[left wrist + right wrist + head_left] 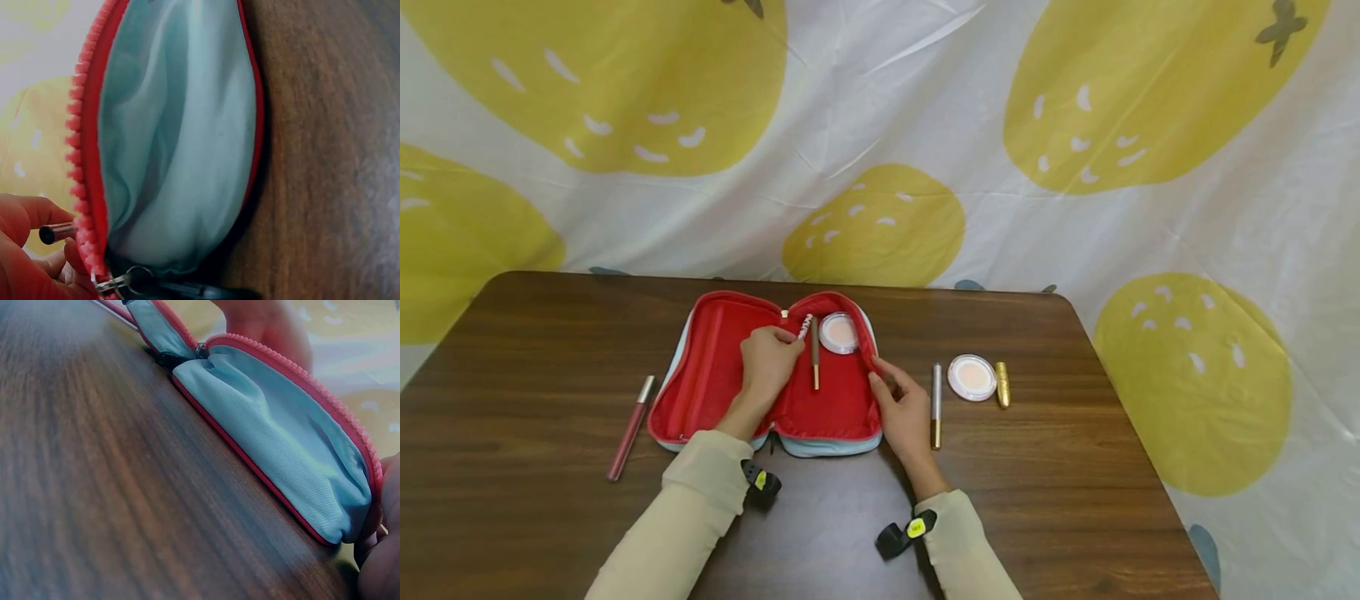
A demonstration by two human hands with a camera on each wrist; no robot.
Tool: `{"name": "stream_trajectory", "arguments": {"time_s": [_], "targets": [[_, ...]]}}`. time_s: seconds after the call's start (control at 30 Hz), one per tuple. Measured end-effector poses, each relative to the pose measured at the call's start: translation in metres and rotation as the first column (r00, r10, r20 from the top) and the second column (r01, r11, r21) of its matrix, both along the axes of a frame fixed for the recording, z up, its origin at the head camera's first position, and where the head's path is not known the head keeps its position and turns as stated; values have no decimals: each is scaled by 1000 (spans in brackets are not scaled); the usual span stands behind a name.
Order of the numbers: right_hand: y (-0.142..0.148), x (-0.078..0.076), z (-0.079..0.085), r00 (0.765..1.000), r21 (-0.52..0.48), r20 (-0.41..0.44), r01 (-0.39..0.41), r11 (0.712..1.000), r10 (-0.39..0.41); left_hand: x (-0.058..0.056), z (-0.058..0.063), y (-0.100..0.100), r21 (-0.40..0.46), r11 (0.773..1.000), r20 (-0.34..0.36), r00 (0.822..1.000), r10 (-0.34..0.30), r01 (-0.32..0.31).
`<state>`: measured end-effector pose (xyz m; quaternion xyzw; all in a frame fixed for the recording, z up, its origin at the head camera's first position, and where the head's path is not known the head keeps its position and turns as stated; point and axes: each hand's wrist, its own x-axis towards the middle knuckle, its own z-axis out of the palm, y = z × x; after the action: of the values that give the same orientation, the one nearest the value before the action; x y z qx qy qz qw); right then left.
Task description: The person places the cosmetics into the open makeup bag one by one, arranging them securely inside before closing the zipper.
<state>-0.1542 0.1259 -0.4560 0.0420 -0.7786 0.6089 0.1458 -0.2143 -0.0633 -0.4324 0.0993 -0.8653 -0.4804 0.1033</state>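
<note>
An unzipped pouch (715, 392), red inside and light blue outside, lies spread open on the table. My left hand (769, 362) reaches over its middle and pinches a slim stick with a pink-and-white pattern (805, 326). Just right of it, a brown tube with a gold end (816, 354) and a round compact (838, 332) lie in the right half. My right hand (906, 412) grips that half's right edge between thumb and fingers. In the left wrist view, a shiny tube end (53, 233) shows by the fingers. The right wrist view shows the pouch's blue side (269, 437) and red zipper.
On the wooden table (1045, 500), a pink lip gloss tube (630, 429) lies left of the pouch. To the right are a silver-and-gold tube (936, 407), another round compact (972, 377) and a small gold tube (1003, 385). A patterned curtain (880, 100) hangs behind the table.
</note>
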Motion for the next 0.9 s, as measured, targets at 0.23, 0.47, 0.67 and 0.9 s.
{"name": "stream_trajectory", "arguments": {"time_s": [0.23,0.47,0.67,0.9], "targets": [[0,0,0,1000,0,0,2,1000,-2,-2,-3,1,-10,1000,-12,1000,10,-10],[0,0,-1,1000,-2,1,6,1000,-6,-3,-7,4,-31,999,-32,999,29,-30],[-1,1,0,1000,7,-3,8,1000,-8,-5,-8,6,-62,998,-16,999,28,-29],[-1,1,2,1000,16,-2,14,1000,-14,-4,-7,7,-70,998,-12,1000,4,-5]]}}
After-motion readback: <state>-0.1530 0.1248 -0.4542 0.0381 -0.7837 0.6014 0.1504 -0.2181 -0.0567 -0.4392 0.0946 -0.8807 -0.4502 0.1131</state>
